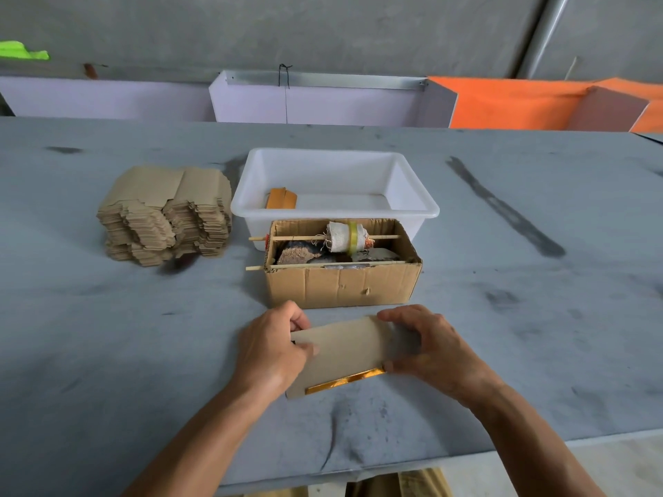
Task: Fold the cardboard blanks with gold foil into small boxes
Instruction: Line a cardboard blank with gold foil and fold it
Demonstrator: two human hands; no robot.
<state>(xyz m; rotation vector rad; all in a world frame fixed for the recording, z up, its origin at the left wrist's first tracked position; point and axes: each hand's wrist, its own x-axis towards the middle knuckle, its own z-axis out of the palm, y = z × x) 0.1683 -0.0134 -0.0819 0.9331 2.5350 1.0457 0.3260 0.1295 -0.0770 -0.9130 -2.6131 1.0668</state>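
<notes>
- Standing on the grey counter (107,335), a white tub (412,209) holds one folded orange-gold piece (281,199); the open carton (341,286) in front holds stones, a taped cloth roll and two sticks.
- Left hand (271,347) and right hand (428,344) each pinch the cardboard blank (341,349), long axis left to right, gold foil (344,381) on its near edge.
- Blank stack (165,213) sits left.

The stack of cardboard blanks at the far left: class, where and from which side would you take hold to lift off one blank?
Pinch the top sheet of the stack of blanks at its near notched edge, coming from above and in front. The tabs there probably give the fingers purchase.
</notes>
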